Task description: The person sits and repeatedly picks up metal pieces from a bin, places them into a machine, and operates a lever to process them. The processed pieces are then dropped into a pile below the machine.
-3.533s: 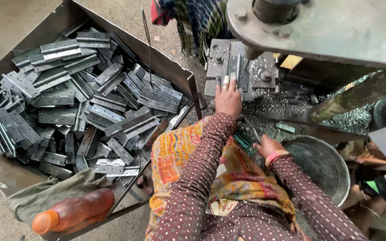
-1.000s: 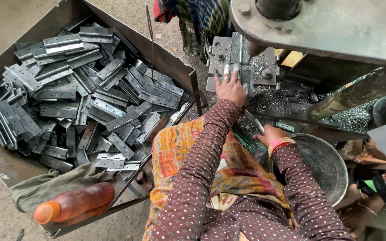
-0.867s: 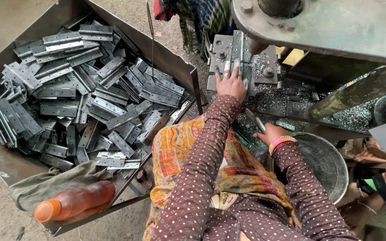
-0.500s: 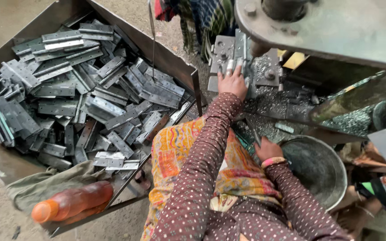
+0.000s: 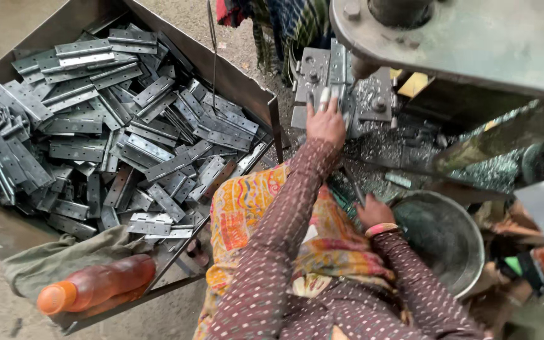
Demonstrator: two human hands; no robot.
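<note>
My left hand (image 5: pixel 325 123) reaches out to the grey die block (image 5: pixel 373 94) of a press, its fingers holding a pale metal hinge plate (image 5: pixel 323 97) against the block. My right hand (image 5: pixel 373 212) is nearer my body, beside the rim of a round metal bowl (image 5: pixel 454 277). It is closed around a thin dark rod (image 5: pixel 352 187) that points toward the die. Both arms wear dotted maroon sleeves, and an orange patterned cloth (image 5: pixel 253 214) covers my lap.
A large metal tray (image 5: pixel 234 79) on the left holds several grey hinge plates (image 5: pixel 121 145). An orange bottle (image 5: pixel 96 286) lies on a grey cloth at its near corner. The heavy press frame (image 5: pixel 473 38) overhangs the top right. Metal shavings (image 5: pixel 385 154) litter the bed.
My right hand has drawn back a little toward my body, next to the bowl. The left hand has stayed on the plate at the die block.
</note>
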